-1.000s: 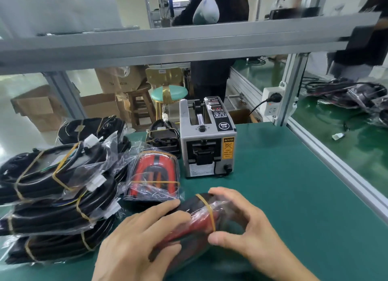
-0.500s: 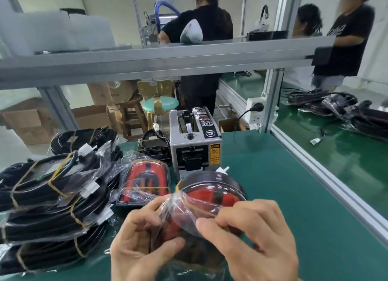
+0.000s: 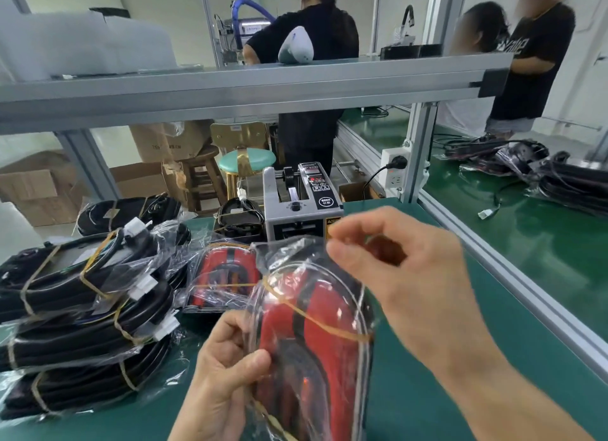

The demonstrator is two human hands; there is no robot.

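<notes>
A red-and-black part in a clear plastic bag point(image 3: 309, 335), with a yellow rubber band across it, stands upright above the green table point(image 3: 427, 391). My left hand point(image 3: 227, 371) grips the bag's left edge low down, thumb on the front. My right hand point(image 3: 394, 269) is at the bag's top right corner, finger and thumb pinching the loose plastic there. A second bagged red part point(image 3: 223, 276) lies flat on the table just behind.
Bagged black cable bundles point(image 3: 82, 309) with rubber bands are stacked at the left. A grey tape dispenser point(image 3: 299, 210) stands behind the red parts. An aluminium rail point(image 3: 513, 276) borders the table on the right. People stand beyond the shelf beam.
The bagged part has been lifted off the table and turned upright, closer to the camera. My right hand moved from the bag's side to its top corner.
</notes>
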